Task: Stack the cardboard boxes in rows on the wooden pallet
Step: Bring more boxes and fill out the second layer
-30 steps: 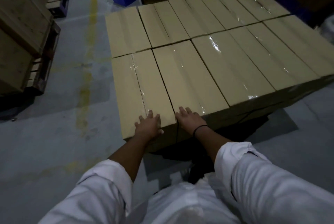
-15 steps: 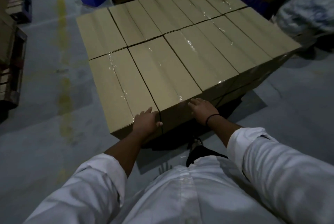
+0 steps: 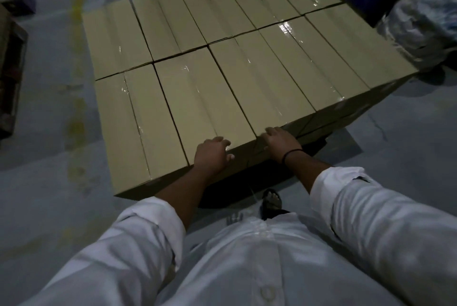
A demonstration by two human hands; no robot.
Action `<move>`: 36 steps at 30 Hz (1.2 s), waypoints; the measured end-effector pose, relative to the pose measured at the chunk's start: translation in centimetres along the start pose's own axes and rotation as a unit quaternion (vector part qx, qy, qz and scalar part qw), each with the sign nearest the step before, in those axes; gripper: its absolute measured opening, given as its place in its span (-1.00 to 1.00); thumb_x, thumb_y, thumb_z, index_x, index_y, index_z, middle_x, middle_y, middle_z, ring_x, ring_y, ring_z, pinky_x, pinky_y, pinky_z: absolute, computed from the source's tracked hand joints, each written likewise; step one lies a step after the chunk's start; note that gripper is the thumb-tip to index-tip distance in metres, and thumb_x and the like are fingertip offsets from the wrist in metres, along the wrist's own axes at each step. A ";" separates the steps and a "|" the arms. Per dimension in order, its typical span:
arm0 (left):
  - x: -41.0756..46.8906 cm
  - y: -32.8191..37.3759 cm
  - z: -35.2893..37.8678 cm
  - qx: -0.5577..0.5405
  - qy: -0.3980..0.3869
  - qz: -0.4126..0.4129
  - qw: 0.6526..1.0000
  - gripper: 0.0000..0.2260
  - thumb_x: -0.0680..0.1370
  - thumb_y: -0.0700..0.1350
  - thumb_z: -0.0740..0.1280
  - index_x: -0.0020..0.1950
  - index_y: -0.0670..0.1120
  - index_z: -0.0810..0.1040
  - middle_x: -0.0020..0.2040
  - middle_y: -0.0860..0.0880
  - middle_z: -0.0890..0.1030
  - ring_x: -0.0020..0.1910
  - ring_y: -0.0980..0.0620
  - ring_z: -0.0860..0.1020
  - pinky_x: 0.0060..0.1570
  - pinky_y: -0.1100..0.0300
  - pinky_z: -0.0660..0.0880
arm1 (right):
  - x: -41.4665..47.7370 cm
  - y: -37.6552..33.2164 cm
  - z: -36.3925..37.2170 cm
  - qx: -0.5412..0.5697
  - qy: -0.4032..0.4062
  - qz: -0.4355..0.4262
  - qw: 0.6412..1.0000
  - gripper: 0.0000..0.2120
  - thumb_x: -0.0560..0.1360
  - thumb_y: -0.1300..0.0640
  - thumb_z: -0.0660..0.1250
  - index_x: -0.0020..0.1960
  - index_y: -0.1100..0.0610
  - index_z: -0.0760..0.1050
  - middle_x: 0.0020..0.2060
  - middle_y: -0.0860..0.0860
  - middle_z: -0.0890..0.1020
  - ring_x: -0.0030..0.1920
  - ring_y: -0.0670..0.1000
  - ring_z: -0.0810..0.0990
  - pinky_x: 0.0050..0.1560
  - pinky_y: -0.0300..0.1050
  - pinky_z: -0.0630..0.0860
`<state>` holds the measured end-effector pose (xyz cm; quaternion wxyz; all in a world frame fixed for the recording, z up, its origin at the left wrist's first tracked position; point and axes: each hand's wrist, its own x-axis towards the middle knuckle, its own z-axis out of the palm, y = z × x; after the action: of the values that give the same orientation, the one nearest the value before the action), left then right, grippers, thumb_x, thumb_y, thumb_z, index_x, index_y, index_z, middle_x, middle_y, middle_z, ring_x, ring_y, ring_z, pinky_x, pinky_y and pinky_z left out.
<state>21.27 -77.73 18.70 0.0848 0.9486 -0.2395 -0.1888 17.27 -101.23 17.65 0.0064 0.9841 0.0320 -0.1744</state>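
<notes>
While two rows of cardboard boxes point(image 3: 222, 21) are lying tight over the wooden pallet, which is hiding beneath them, the person is squaring up the second box point(image 3: 202, 105) of the near row. The corner box point(image 3: 128, 132) on its left is sitting flush against it. The left hand point(image 3: 214, 155) is hooking the near top edge of the second box, fingers bent onto the lid and thumb lying on the end face, so its grip is holding that box. The right hand point(image 3: 279, 141) is resting by the seam with the third box point(image 3: 262, 78), fingers bent at the top edge; whether its grip is clamping or only pressing, I cannot tell. To be doing this well, both hands should probably be pushing evenly and straight away from the body, so the box is sliding without twisting and its near end is finishing level with its neighbours. Fingers are likely risking a pinch at the seam, and the glossy tape point(image 3: 284, 26) may be letting palms slip
</notes>
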 end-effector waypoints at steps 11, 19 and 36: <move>6.6 4.5 2.6 -0.064 -0.082 -0.152 0.983 -0.33 0.53 -0.01 0.50 0.57 0.13 0.29 0.60 -0.09 0.17 0.48 -0.25 0.25 0.32 -0.26 0.42 | 7.8 5.2 -0.8 0.008 -0.019 -0.133 0.991 -0.64 0.62 0.14 0.26 0.39 0.21 0.43 0.39 0.17 0.42 0.34 0.18 0.42 0.21 0.10 0.51; 7.4 3.8 3.9 -0.037 -0.052 -0.158 0.985 -0.43 0.57 -0.14 0.41 0.53 0.17 0.34 0.56 -0.11 0.20 0.43 -0.25 0.28 0.26 -0.25 0.47 | 10.9 3.6 2.1 0.006 -0.039 -0.213 0.976 -0.27 0.49 -0.05 0.46 0.50 0.23 0.24 0.51 0.21 0.23 0.50 0.21 0.21 0.40 0.09 0.39; 7.4 3.1 3.9 0.036 -0.033 -0.119 0.992 -0.50 0.63 -0.05 0.33 0.55 0.22 0.32 0.53 -0.13 0.26 0.38 -0.27 0.33 0.20 -0.19 0.51 | 10.9 2.3 3.8 -0.023 -0.008 -0.169 0.985 -0.30 0.55 0.07 0.40 0.56 0.23 0.17 0.55 0.20 0.18 0.52 0.19 0.19 0.45 0.07 0.36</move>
<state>24.45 -84.34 13.58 0.0195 0.9661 -0.1347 -0.2196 26.32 -102.94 10.34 -0.0002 0.9627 0.2022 -0.1797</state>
